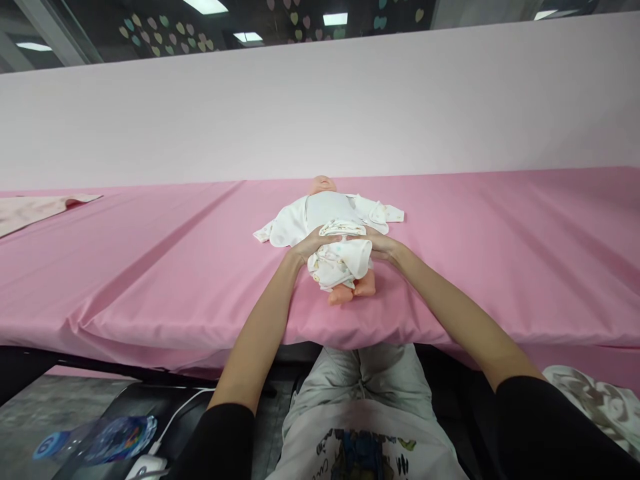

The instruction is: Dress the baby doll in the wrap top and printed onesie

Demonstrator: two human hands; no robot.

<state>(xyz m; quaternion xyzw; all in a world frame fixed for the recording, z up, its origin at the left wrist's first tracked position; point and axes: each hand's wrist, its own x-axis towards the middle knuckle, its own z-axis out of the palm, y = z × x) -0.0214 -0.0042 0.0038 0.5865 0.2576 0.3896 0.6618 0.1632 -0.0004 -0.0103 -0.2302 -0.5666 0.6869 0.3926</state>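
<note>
Doll feet [341,295] poke from a bunched white garment [337,264] on the tabletop [200,287], likely light, soft, best held by its sides; the left hand [311,245] and right hand [382,244] curl partly closed, gripping it there.

doll [327,208] lay on the table [165,267] smack in front of me, head [323,185] away, feet [342,295] my way, clothes [343,263] over its lower half, my left hand [311,245] and right hand [383,243] either side of those, wall [320,113] behind, cloth [40,210] way off left, bottle [97,440] low left
</note>
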